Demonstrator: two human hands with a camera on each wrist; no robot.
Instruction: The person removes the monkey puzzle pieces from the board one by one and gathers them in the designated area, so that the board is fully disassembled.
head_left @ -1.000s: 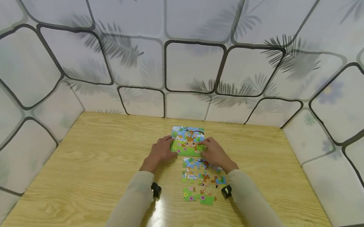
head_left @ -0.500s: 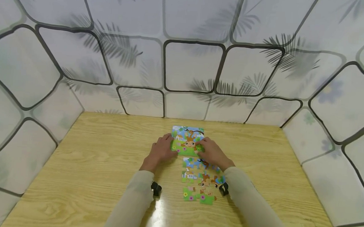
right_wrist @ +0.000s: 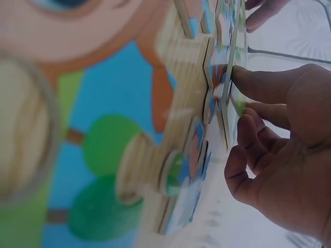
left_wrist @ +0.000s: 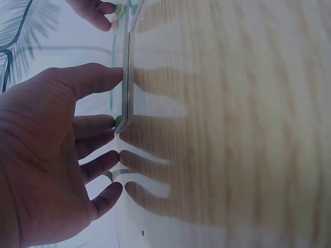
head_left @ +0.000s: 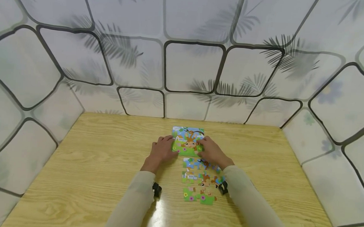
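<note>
A picture board (head_left: 185,139) with a cartoon monkey lies flat toward the back of the table. My left hand (head_left: 161,150) rests at its left side; in the left wrist view the thumb touches the board's edge and the fingers reach out fairly straight. At the lower right corner, my right hand (head_left: 214,153) holds the board between thumb and index finger, while its other fingers curl in. Just in front lie loose jigsaw pieces (head_left: 191,175), roughly laid out as the same monkey scene, with gaps between them. The right forearm and wrist cover some of these pieces.
The wooden table (head_left: 99,164) spreads out on both sides of the arms. Patterned fabric walls (head_left: 193,68) enclose it at the back and the sides. A dark wrist camera (head_left: 223,187) hangs low over the right-hand pieces, and another wrist camera (head_left: 156,189) sits at the left sleeve.
My right hand has shifted slightly left on the board, and its index finger has drawn in a little. The left hand, board and loose pieces look unmoved.
</note>
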